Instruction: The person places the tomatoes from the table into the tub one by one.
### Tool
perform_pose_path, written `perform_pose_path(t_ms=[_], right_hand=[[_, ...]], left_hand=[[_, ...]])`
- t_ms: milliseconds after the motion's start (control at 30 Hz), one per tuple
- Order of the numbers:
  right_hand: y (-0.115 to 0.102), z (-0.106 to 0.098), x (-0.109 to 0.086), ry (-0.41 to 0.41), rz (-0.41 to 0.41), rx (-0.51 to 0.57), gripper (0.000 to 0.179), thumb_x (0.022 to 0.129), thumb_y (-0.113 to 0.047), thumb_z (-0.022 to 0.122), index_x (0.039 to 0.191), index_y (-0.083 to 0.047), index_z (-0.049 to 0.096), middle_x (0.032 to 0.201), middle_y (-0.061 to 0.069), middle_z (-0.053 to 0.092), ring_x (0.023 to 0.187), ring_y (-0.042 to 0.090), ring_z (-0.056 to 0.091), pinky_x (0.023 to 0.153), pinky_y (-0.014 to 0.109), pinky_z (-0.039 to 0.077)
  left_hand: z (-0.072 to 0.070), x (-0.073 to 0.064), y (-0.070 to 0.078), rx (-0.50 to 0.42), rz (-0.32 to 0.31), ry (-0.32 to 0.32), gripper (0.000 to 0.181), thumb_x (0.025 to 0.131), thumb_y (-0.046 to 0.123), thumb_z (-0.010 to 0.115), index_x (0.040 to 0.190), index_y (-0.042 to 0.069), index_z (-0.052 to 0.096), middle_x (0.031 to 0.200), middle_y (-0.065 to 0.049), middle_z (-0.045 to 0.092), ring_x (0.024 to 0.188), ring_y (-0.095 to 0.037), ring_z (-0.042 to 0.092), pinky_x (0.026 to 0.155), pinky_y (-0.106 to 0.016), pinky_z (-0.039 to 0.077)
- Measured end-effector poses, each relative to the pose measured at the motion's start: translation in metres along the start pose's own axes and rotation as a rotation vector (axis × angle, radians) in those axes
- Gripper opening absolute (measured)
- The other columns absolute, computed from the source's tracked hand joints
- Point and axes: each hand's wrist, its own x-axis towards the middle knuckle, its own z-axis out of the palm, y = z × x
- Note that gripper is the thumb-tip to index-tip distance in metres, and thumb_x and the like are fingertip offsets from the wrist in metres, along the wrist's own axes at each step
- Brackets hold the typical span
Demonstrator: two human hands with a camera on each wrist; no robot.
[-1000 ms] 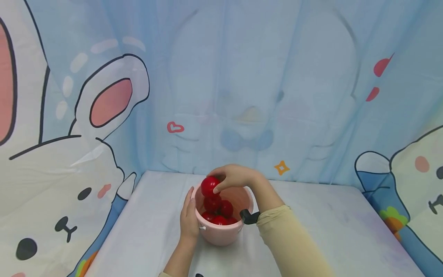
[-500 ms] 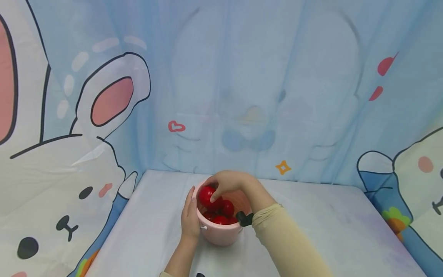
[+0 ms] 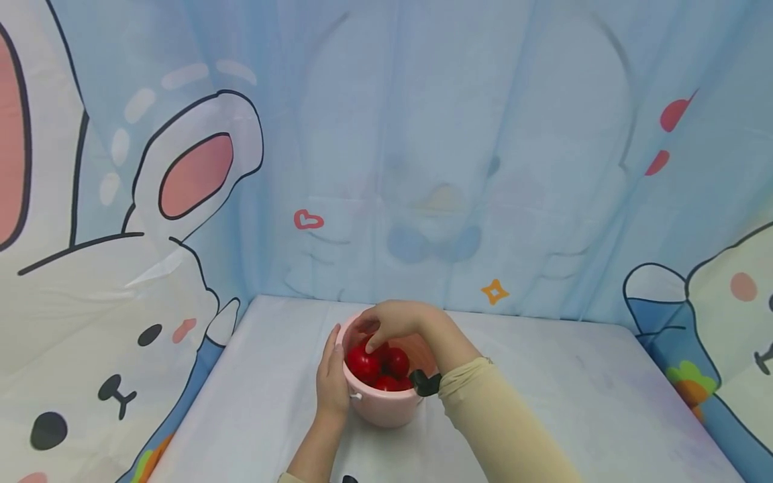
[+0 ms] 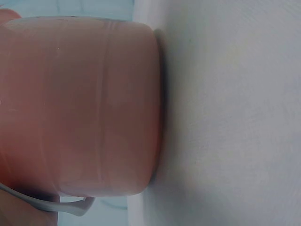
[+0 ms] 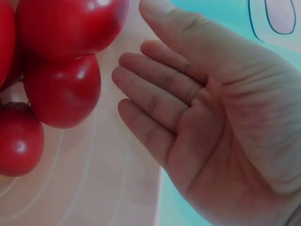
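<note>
A pink bucket (image 3: 386, 410) stands upright on the table, holding several glossy red round fruits that look like tomatoes (image 3: 364, 365). My left hand (image 3: 332, 382) rests against the bucket's left side, its fingers straight along the wall. Inside the rim, my right hand (image 3: 395, 320) reaches down over the fruits. The right wrist view shows that hand (image 5: 202, 108) with loosely bent fingers and nothing between them; a large tomato-like fruit (image 5: 70, 26) lies just beyond the thumb tip. In the left wrist view the bucket wall (image 4: 80, 103) fills the left half.
A white cloth covers the table (image 3: 543, 389). Behind it hangs a light blue curtain (image 3: 435, 134) with cartoon animals printed on it. The bucket's pale handle (image 4: 66, 207) hangs at its side. A small dark object (image 3: 349, 479) shows at the bottom edge.
My right hand has lowered a red tomato-like fruit into the bucket and let it go among the others. The left hand has stayed at the bucket's side.
</note>
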Motion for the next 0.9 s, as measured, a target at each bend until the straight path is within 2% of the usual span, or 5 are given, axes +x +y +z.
perform_pose_path(t_ms=[233, 400, 633, 800, 900], right_hand=[[0.0, -0.003, -0.009, 0.078, 0.0, -0.074, 0.048, 0.089, -0.04, 0.07, 0.133, -0.025, 0.062, 0.128, -0.005, 0.066, 0.122, 0.017, 0.059, 0.102, 0.041, 0.052], [0.007, -0.011, -0.03, 0.186, -0.036, -0.16, 0.05, 0.092, -0.05, 0.063, 0.135, -0.025, 0.061, 0.131, -0.005, 0.065, 0.125, 0.018, 0.058, 0.106, 0.045, 0.049], [0.034, -0.005, -0.094, 0.343, 0.032, -0.138, 0.06, 0.091, -0.056, 0.061, 0.143, -0.028, 0.053, 0.145, -0.003, 0.055, 0.138, 0.026, 0.047, 0.11, 0.056, 0.043], [0.061, 0.021, -0.142, 0.481, 0.09, -0.196, 0.067, 0.091, -0.058, 0.061, 0.148, -0.025, 0.047, 0.151, 0.002, 0.048, 0.144, 0.033, 0.039, 0.113, 0.061, 0.036], [0.074, 0.043, -0.164, 0.575, 0.121, -0.251, 0.071, 0.091, -0.058, 0.06, 0.148, -0.017, 0.046, 0.153, 0.009, 0.046, 0.146, 0.039, 0.034, 0.116, 0.063, 0.029]], left_hand=[[0.0, 0.0, -0.003, -0.002, 0.008, -0.006, 0.045, 0.105, 0.047, 0.033, 0.15, 0.044, 0.034, 0.157, 0.013, 0.039, 0.149, -0.021, 0.031, 0.117, -0.057, 0.031], [0.0, 0.0, -0.002, -0.002, 0.012, -0.008, 0.046, 0.104, 0.049, 0.032, 0.15, 0.044, 0.033, 0.157, 0.013, 0.037, 0.149, -0.019, 0.031, 0.118, -0.056, 0.03], [0.001, -0.001, 0.001, 0.015, 0.013, 0.0, 0.045, 0.105, 0.049, 0.031, 0.15, 0.045, 0.033, 0.157, 0.016, 0.037, 0.149, -0.018, 0.031, 0.118, -0.056, 0.03], [0.0, -0.002, 0.002, 0.01, 0.012, -0.003, 0.045, 0.105, 0.046, 0.031, 0.15, 0.044, 0.033, 0.157, 0.015, 0.037, 0.149, -0.019, 0.031, 0.117, -0.057, 0.031], [0.0, -0.001, 0.002, 0.008, 0.007, -0.002, 0.045, 0.105, 0.048, 0.031, 0.15, 0.044, 0.033, 0.157, 0.015, 0.037, 0.149, -0.019, 0.031, 0.117, -0.057, 0.03]])
